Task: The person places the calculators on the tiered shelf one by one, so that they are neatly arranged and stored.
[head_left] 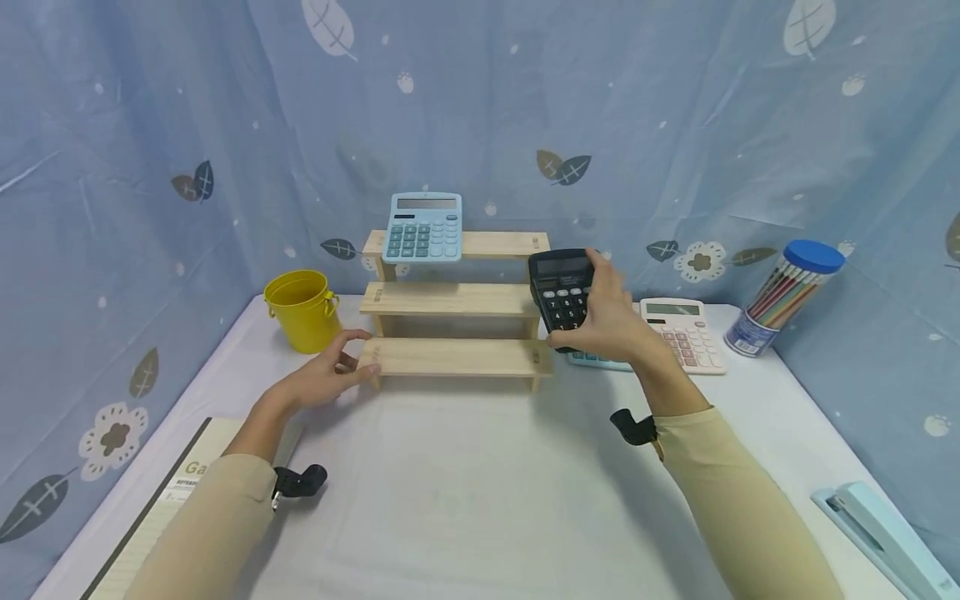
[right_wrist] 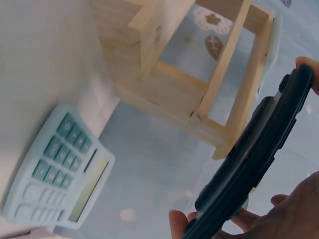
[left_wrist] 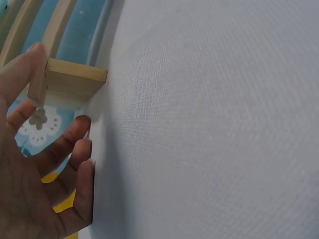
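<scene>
On the left, near the yellow bucket (head_left: 303,325), the L hand (head_left: 322,379) pinches the L end of the rack's (head_left: 450,358) btm shelf, thumb at the front, index round the corner, other fingers loosely bent and off it. The rack is pale bare wood, three stepped shelves; prob. light but stiff, apt to skid on the table (head_left: 465,483) if knocked, so a shelf end looks a fair place to steady it. On the L part of its top shelf rests a blue calc (head_left: 422,227), keys toward the person; prob. light, smooth plastic, easy to tip, best taken by the side edges. At the rack's R end the black calc (head_left: 562,283) is up off the table, tilted, clamped in the R hand (head_left: 611,321), a finger at the top edge and the thumb at the btm; whether it touches the rack, can't tell. It's dark all over w/ a display strip up top, white figures on black keys, and a slim, slightly curved body seen edge-on from the R wrist. Prob. light, rigid, a bit slick, display the weak spot if dropped; an edge hold suits & spares the keys. Under it, partly hidden, a 2nd blue calc (head_left: 600,362) lies on the table, w/ a pink calc (head_left: 682,333) just to its right.
</scene>
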### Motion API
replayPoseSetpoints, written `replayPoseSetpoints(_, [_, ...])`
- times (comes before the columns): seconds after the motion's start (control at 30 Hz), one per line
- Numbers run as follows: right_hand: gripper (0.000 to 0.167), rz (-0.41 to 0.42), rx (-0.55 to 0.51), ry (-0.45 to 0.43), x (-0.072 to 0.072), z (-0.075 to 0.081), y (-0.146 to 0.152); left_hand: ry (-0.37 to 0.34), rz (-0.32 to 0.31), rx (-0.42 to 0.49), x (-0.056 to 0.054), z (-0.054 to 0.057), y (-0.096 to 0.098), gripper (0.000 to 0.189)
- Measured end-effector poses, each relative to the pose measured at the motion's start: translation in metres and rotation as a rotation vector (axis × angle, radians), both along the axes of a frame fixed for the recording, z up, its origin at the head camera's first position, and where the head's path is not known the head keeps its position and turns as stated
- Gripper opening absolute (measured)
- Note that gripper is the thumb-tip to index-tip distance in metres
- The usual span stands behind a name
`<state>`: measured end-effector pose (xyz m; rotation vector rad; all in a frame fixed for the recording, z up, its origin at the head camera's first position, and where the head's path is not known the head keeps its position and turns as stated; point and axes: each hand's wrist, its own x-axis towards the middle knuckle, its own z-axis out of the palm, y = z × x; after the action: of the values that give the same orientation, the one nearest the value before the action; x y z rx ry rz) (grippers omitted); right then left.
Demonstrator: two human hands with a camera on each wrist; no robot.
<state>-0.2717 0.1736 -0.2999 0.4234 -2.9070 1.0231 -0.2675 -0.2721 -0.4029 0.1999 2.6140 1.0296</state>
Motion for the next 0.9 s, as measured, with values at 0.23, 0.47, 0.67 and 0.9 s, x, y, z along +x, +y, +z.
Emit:
replayPoseSetpoints(0.23, [0.134,-0.008,0.016,0.037,-0.011,0.004,-0.016,-0.006,0.016,0.007,0.003,-0.008,0.000,0.081])
replayPoseSetpoints(0.47, [0.129,-0.012,0.027,0.058,-0.030,0.017,-0.032,-0.004,0.009,-0.001,0.002,-0.003,-0.001,0.080])
replayPoseSetpoints(0.67, [0.127,-0.022,0.004,0.073,-0.045,0.031,-0.048,-0.005,0.011,0.000,-0.004,0.003,-0.003,0.080])
replayPoseSetpoints(0.9, [0.128,-0.044,0.038,0.046,-0.050,0.035,-0.060,-0.012,0.010,0.004,-0.002,-0.001,-0.002,0.079])
